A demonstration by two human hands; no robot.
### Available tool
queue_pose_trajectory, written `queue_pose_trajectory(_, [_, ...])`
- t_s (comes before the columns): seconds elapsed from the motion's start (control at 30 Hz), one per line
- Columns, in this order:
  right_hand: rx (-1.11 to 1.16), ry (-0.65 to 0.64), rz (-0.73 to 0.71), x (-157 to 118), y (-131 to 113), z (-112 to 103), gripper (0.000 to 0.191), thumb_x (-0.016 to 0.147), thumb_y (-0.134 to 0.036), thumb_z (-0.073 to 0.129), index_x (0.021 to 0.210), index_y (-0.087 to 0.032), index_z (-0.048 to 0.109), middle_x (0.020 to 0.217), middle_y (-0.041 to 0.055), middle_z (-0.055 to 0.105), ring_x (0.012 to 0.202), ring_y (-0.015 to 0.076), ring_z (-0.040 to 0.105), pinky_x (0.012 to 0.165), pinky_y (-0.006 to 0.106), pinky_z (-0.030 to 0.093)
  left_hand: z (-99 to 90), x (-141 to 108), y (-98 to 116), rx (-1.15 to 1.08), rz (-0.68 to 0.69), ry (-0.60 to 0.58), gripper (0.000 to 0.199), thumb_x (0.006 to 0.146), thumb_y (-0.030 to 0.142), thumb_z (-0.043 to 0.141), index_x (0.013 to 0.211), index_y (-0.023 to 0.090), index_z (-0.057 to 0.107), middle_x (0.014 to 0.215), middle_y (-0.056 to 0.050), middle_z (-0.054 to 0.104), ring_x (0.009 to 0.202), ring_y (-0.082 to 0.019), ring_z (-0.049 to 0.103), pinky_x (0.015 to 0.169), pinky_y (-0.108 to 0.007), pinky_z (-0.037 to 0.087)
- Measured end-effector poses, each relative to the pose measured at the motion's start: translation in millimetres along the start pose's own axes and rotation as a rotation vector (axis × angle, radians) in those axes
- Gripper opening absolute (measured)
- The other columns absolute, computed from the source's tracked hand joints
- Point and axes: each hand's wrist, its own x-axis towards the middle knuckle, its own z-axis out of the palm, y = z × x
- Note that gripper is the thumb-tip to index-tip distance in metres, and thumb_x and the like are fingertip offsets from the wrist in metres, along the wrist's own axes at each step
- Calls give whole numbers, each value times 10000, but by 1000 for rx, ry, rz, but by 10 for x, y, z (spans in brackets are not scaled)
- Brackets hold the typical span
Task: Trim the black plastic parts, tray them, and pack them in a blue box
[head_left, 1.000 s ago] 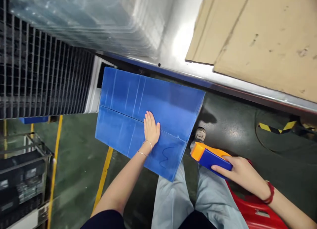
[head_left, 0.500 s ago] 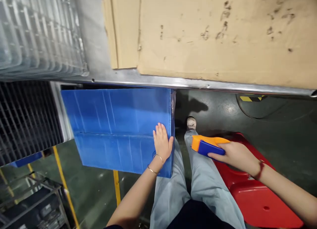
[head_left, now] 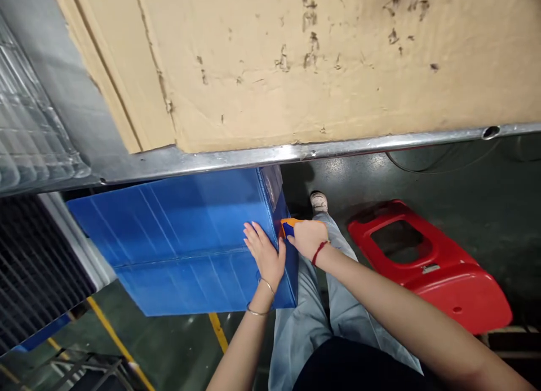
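A large blue folded case [head_left: 190, 210] juts out below the metal table edge, over my legs. My left hand [head_left: 266, 258] lies flat on its top near the right edge, fingers spread, holding nothing. My right hand [head_left: 310, 239] is wrapped round an orange and blue tool [head_left: 289, 227], its front end against the case's right side. Most of the tool is hidden by the hand. A clear plastic pocket [head_left: 273, 183] shows on that same side, close to the table edge.
Cardboard [head_left: 338, 70] covers the metal table [head_left: 236, 159]. Clear plastic trays [head_left: 38, 120] stand at the left, above dark ribbed stacks [head_left: 34, 272]. A red plastic stool [head_left: 460, 295] stands at the right; a metal-framed cart [head_left: 88, 368] is at lower left.
My right hand has moved left with the tool, from over my leg to the case's side. The case has tilted, showing more of that side. The camera view has shifted right.
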Motion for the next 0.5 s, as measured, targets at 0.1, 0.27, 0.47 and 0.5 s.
queue_pose_trajectory(0.1, [44,-45,73,285,-5,170,373,981,-457,608,1141,-124,662,1113,103,698,1016,225,674,917,437,554,-63,3,-31,26,38,-12,923,964,383,468,1572,192,-200,1647,-178,-160,1521,-361,-102,1223,-659,104])
queue_pose_trajectory(0.27, [137,-21,200,373,599,449,410,1000,-516,542,1125,-148,671,1131,99,697,1039,221,664,935,436,535,-97,10,-56,27,28,-38,913,969,398,484,1582,109,-128,1645,-262,-86,1523,-390,-69,1207,-665,130])
queue_pose_trajectory(0.47, [212,125,374,-110,1503,322,504,1010,-542,433,1001,-130,724,984,161,740,966,268,708,787,323,515,-191,17,-69,42,191,-27,883,967,412,507,1598,114,-35,1646,-276,41,1528,-421,28,1169,-721,155])
queue_pose_trajectory(0.5, [232,151,395,-166,1591,301,516,1010,-538,417,973,-129,729,951,168,744,948,285,715,756,318,510,-214,6,-81,58,310,-81,806,978,383,487,1607,148,40,1650,-241,128,1533,-401,89,1179,-712,148])
